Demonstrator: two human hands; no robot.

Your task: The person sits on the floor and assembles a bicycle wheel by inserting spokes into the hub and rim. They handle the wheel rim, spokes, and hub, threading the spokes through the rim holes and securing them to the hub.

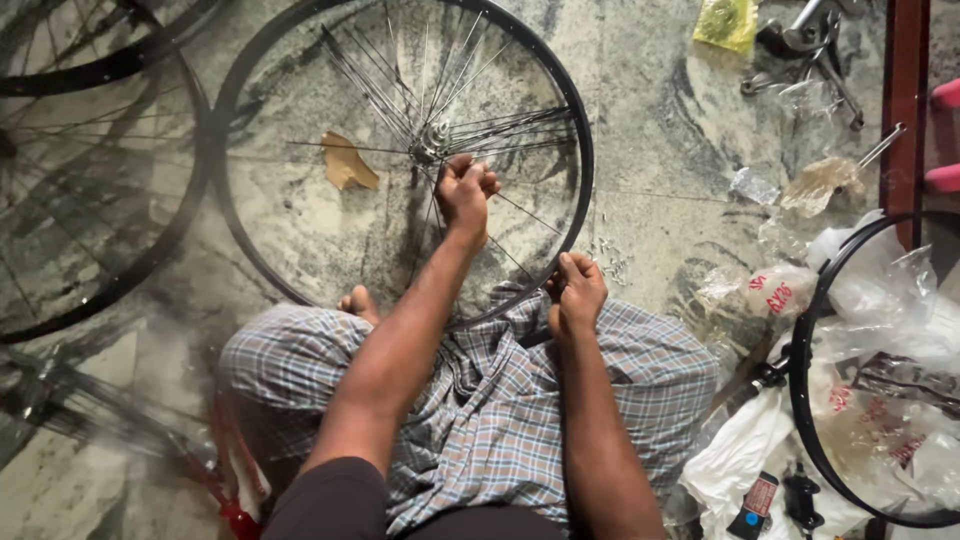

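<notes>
The bicycle wheel (400, 160) is lying flat on the marbled floor (660, 200), resting against the checked cloth (500, 400) over the seated person's knees, and everything else here is sitting around it. The left hand (465, 190) is closing in a loose fist just below the hub (432, 140), fingers curling around what looks like a spoke; I cannot tell exactly how many it is gripping. The right hand (575, 290) is pinching at the rim's near edge (545, 275), fingertips pressing together there, though whatever small part sits between them is hidden. To my eye this is spoke work, and doing it well is probably a matter of keeping the rim steady on the lap while each spoke is guided straight to its own hole, without bending it or crossing a neighbour. Inside the wheel a torn brown scrap (348, 160) is lying left of the hub. Left of the wheel another rim (100, 180) is overlapping the view. Right of it, tiny metal bits (610, 260) are scattering on the floor, then plastic bags (880, 300) and a third rim (815, 380); metal tools (810, 45) are lying beyond, to the upper right.
</notes>
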